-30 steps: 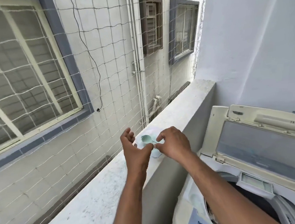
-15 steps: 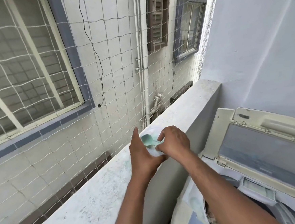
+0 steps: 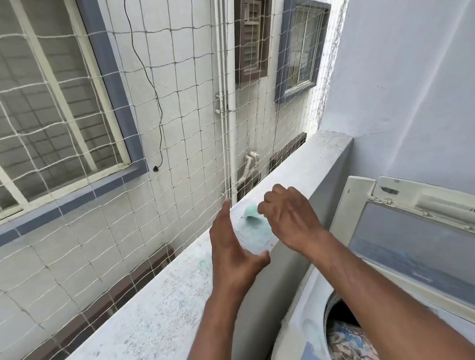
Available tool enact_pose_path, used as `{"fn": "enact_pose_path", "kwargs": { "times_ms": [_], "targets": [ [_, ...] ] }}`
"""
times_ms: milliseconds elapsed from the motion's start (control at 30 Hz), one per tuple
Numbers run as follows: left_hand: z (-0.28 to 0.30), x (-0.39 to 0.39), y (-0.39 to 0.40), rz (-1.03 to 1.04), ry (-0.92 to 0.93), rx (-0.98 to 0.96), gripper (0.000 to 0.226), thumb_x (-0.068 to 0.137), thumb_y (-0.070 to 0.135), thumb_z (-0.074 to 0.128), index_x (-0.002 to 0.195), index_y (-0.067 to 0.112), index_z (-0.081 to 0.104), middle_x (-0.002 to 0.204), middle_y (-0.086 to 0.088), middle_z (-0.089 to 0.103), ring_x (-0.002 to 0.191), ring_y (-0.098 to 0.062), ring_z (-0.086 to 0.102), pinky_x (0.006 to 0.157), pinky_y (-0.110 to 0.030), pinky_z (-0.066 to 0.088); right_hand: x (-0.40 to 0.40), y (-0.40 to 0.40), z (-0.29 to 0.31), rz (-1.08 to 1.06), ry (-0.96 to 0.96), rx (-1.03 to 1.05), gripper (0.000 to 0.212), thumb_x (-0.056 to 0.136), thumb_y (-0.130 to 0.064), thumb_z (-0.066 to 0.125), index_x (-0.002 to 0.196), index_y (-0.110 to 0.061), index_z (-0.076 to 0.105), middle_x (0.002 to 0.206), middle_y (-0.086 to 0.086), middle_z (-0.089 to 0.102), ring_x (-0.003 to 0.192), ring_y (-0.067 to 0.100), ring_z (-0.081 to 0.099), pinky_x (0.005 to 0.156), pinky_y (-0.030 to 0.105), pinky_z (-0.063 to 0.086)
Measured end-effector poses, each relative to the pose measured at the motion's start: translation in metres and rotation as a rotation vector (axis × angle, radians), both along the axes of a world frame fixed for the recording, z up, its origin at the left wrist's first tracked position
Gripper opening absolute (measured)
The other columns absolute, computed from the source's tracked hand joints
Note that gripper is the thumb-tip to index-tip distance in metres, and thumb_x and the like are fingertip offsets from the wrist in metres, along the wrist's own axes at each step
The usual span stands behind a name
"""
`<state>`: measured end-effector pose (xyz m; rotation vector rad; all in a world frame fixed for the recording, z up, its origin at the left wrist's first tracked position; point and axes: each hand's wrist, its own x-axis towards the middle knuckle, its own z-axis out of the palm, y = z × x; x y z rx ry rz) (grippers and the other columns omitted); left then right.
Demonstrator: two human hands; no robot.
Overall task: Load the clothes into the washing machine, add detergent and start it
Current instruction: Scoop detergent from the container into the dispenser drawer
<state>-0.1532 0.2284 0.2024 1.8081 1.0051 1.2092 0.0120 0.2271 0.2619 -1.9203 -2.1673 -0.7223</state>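
Head cam: 2 hands, left (image 3: 230, 248) and right (image 3: 290, 221), on 1 detergent tub (image 3: 253, 236).

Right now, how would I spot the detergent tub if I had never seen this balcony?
Find the white ledge that runs beside the open washing machine. Near its far end, the left hand steadies a small clear tub while the right hand holds a pale green scoop in it. It is the only container there, with blue-green powder inside.

Detergent tub (image 3: 253, 235) on ledge (image 3: 156, 314), frame centre, scoop (image 3: 250, 210) in it. Left hand (image 3: 230, 254) against tub's left, right hand (image 3: 290, 218) over it. Washing machine (image 3: 308, 341) lower right, clothes (image 3: 349, 347) inside, lid (image 3: 423, 239) up behind. Netting (image 3: 169, 128) beyond ledge.
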Motion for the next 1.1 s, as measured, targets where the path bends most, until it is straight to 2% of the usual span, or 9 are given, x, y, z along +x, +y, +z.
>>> {"fn": "enact_pose_path", "kwargs": {
  "times_ms": [67,133,267,433,567,700,867,1000,1100],
  "targets": [
    [-0.001,0.000,0.000,0.003,-0.009,0.005,0.122,0.059,0.009,0.089,0.160,0.036,0.025,0.152,0.040,0.028,0.145,0.005,0.031,0.105,0.003,0.021,0.001,-0.004,0.003,0.004,-0.046,-0.023,0.029,0.055,0.012,0.052,0.060,-0.013,0.064,0.061,0.004,0.049,0.064,0.030,0.053,0.056,0.033,0.025],
    [-0.001,0.000,-0.002,0.009,-0.017,0.014,0.122,0.060,0.009,0.089,0.161,0.034,0.025,0.150,0.043,0.027,0.145,0.005,0.031,0.105,0.002,0.021,0.000,-0.010,0.012,-0.026,-0.063,-0.072,0.030,0.056,0.009,0.051,0.063,-0.015,0.067,0.066,0.004,0.052,0.068,0.029,0.054,0.059,0.033,0.025],
    [0.001,0.003,-0.004,0.011,-0.020,0.033,0.120,0.060,0.012,0.090,0.159,0.037,0.026,0.146,0.046,0.029,0.143,0.005,0.032,0.107,0.000,0.022,0.002,-0.015,0.026,-0.080,-0.005,-0.184,0.029,0.088,-0.003,0.056,0.105,-0.017,0.075,0.103,0.004,0.063,0.102,0.029,0.057,0.071,0.035,0.030],
    [0.001,0.004,-0.004,0.001,0.020,0.061,0.121,0.060,0.008,0.087,0.162,0.032,0.025,0.153,0.031,0.031,0.147,-0.003,0.032,0.109,-0.002,0.022,0.002,-0.008,0.025,-0.106,0.007,-0.093,0.035,0.075,0.008,0.054,0.089,-0.014,0.078,0.082,0.006,0.056,0.080,0.031,0.056,0.058,0.034,0.025],
    [0.008,0.004,-0.009,-0.014,0.019,0.137,0.126,0.062,0.002,0.083,0.151,0.061,0.017,0.147,0.035,0.032,0.141,0.005,0.034,0.108,-0.006,0.027,0.003,-0.008,0.014,-0.063,-0.008,-0.109,0.024,0.069,0.014,0.060,0.072,-0.008,0.069,0.075,0.004,0.039,0.072,0.028,0.048,0.053,0.031,0.015],
    [0.010,0.005,-0.009,0.002,0.018,0.155,0.121,0.062,-0.001,0.084,0.149,0.057,0.022,0.145,0.035,0.034,0.137,0.009,0.035,0.107,-0.006,0.028,0.003,-0.017,0.010,-0.012,0.069,-0.162,0.014,0.078,0.011,0.059,0.077,-0.001,0.068,0.079,0.006,0.039,0.081,0.030,0.049,0.055,0.033,0.020],
    [0.010,0.007,-0.007,-0.010,0.030,0.131,0.127,0.060,0.002,0.084,0.156,0.051,0.017,0.153,0.028,0.032,0.146,0.001,0.033,0.107,-0.004,0.028,0.009,-0.019,0.003,-0.050,0.278,-0.236,0.017,0.082,0.003,0.062,0.095,-0.007,0.068,0.088,0.004,0.052,0.090,0.027,0.056,0.064,0.040,0.046],
    [0.016,0.011,-0.006,-0.058,0.022,0.077,0.129,0.057,0.000,0.083,0.157,0.050,0.018,0.149,0.035,0.031,0.145,-0.001,0.036,0.102,-0.001,0.032,0.014,-0.016,0.005,0.025,0.352,-0.268,0.018,0.081,-0.003,0.070,0.097,-0.008,0.077,0.086,-0.002,0.050,0.088,0.023,0.054,0.067,0.032,0.039],
    [0.018,0.010,-0.003,-0.086,0.037,0.049,0.132,0.053,0.001,0.084,0.161,0.041,0.019,0.153,0.022,0.037,0.145,-0.006,0.039,0.104,-0.013,0.038,0.020,-0.014,0.010,0.073,0.406,-0.272,0.013,0.084,-0.008,0.072,0.093,-0.010,0.080,0.086,-0.002,0.051,0.083,0.020,0.052,0.069,0.032,0.043]
  ]
}}
